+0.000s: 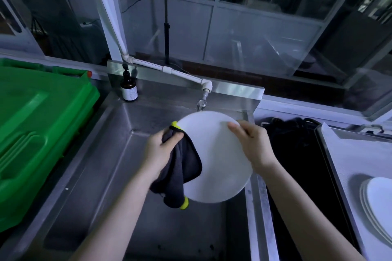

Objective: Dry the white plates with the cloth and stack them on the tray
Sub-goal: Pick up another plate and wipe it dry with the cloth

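- Centre of the frame, head view: one white plate (220, 154) is held up over the steel sink (106, 154), just below the tap (203, 95), touching neither.
- Left hand (161, 150): grip closed on a bunched dark cloth (184, 165) with yellow-green corners. The cloth lies against the plate's left rim and hangs below it.
- Right hand (252, 146): grip clamped on the plate's right rim, fingers lying across the near face. The thumb is hidden.
- Orientation: the plate is round, so it has no long axis. It is tilted, with the far edge high toward the tap and the near edge low toward the bottom of the frame. Blur prevents telling which face is toward the camera.
- Handling, judged: stiff, smooth and probably wet, so slippery; it would break if dropped on steel. Moderate weight for one hand. Hold it at the rim, opposite the wiping cloth, so the wiping pressure is braced.
- Cloth, judged: soft, limp and absorbent; it folds round the rim readily.
- Right edge of the frame: stacked plates (377, 203) sit on the lined tray (324, 148) on the bench, well apart from the held plate.
- Left of the frame: a green crate (31, 123). A brown bottle (128, 88) stands at the sink's upper left corner.
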Available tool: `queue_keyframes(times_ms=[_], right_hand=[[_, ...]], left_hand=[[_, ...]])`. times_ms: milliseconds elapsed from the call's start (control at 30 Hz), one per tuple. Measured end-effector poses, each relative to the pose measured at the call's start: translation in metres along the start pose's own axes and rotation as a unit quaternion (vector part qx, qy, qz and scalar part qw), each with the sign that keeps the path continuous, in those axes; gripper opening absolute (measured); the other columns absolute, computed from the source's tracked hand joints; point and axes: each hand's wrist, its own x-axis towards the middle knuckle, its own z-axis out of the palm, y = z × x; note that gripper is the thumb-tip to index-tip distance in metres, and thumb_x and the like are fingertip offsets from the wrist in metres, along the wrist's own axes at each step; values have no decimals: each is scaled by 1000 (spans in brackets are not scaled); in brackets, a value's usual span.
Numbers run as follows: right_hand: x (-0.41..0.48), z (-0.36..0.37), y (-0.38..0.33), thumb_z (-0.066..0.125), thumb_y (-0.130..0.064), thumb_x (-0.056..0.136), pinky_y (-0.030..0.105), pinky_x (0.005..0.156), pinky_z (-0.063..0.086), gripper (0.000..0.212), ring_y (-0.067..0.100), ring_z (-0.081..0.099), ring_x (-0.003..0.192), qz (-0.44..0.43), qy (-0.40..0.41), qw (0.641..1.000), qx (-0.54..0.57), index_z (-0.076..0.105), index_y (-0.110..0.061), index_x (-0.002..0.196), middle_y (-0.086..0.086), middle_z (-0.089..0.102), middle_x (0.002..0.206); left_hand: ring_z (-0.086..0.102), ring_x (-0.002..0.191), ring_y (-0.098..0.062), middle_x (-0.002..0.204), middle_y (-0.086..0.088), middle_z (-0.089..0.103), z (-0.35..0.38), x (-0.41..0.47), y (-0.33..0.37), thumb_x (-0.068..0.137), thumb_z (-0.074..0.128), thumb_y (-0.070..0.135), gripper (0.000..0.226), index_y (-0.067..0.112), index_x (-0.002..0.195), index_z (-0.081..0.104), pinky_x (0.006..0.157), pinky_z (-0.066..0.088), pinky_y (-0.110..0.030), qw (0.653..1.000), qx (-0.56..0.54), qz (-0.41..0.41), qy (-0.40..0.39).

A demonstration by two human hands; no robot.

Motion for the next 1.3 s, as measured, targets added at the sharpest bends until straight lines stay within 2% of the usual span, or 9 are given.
queue_keyframes(times_ms=[267, 400, 467, 667, 833, 967, 1100, 1233, 1300], right_hand=[[-35, 55, 13, 54, -33, 98, 31, 63, 35, 36, 15, 40, 67, 202, 255, 914, 241, 52, -4, 75, 3, 44, 68], [-40, 20, 20, 64, -27, 96, 20, 74, 46, 6, 2, 60, 83, 45, 87, 992, 76, 65, -30, 101, -17, 68, 86], [-44, 0, 19, 73, -27, 88, 12, 102, 40, 47, -9, 52, 122, -104, 42, 992, -49, 55, -37, 131, -34, 56, 130], [-33, -10, 29, 61, -28, 93, 51, 116, 33, 52, 25, 37, 145, -472, -147, 773, -399, 52, -18, 144, 5, 44, 155], [-28, -1, 25, 53, -6, 95, 45, 105, 48, 39, 25, 56, 130, -521, -84, 761, -379, 65, -15, 132, 5, 59, 141], [-34, 7, 15, 46, -8, 95, 30, 97, 53, 39, 17, 64, 120, -429, -81, 842, -317, 68, -16, 127, 1, 67, 131], [-33, 12, 1, 62, -19, 95, 23, 57, 43, 12, 1, 54, 58, -102, -49, 990, -84, 73, -17, 89, -16, 62, 64], [-42, 19, 1, 66, -14, 93, 32, 65, 41, 11, 11, 54, 71, 44, -53, 981, 180, 73, -8, 88, 1, 63, 73], [-50, 28, -6, 67, -19, 91, 35, 69, 47, 13, 16, 62, 79, 59, -77, 964, 249, 77, -12, 97, 8, 71, 84]], left_hand=[[64, 87, -24, 89, -5, 68, 35, -20, -15, 88, 72, 33, 21, 14, 89, 65, 86, 52, -38, 928, -218, -248, 172], [68, 96, -27, 91, -7, 72, 12, 2, -7, 77, 78, 35, 21, 17, 79, 67, 94, 53, -45, 954, -193, -178, 145], [67, 88, -24, 83, -4, 69, 1, 11, 0, 84, 76, 29, 18, 17, 77, 65, 91, 53, -42, 962, -161, -161, 148], [64, 79, -20, 83, -6, 67, -4, 23, 19, 90, 70, 21, 14, 12, 82, 64, 76, 52, -31, 965, -150, -191, 95], [65, 87, -21, 93, -9, 68, -5, 26, 28, 92, 67, 18, 9, 11, 88, 65, 80, 54, -31, 956, -194, -218, 46], [64, 80, -18, 92, -9, 67, -14, 29, 33, 99, 54, 21, 16, 8, 98, 64, 56, 54, -19, 932, -273, -237, 5], [66, 102, -19, 118, -14, 68, -20, 35, 27, 98, 55, 35, 39, 5, 122, 62, 82, 51, -29, 939, -289, -181, 51], [59, 75, -3, 81, 5, 62, 2, 16, 33, 100, 53, 29, 19, 12, 100, 62, 70, 42, -11, 993, -58, -39, 91], [63, 106, -14, 106, 0, 68, 19, 5, 26, 101, 52, 27, 21, 15, 115, 63, 84, 39, -4, 994, 40, 103, 11]])
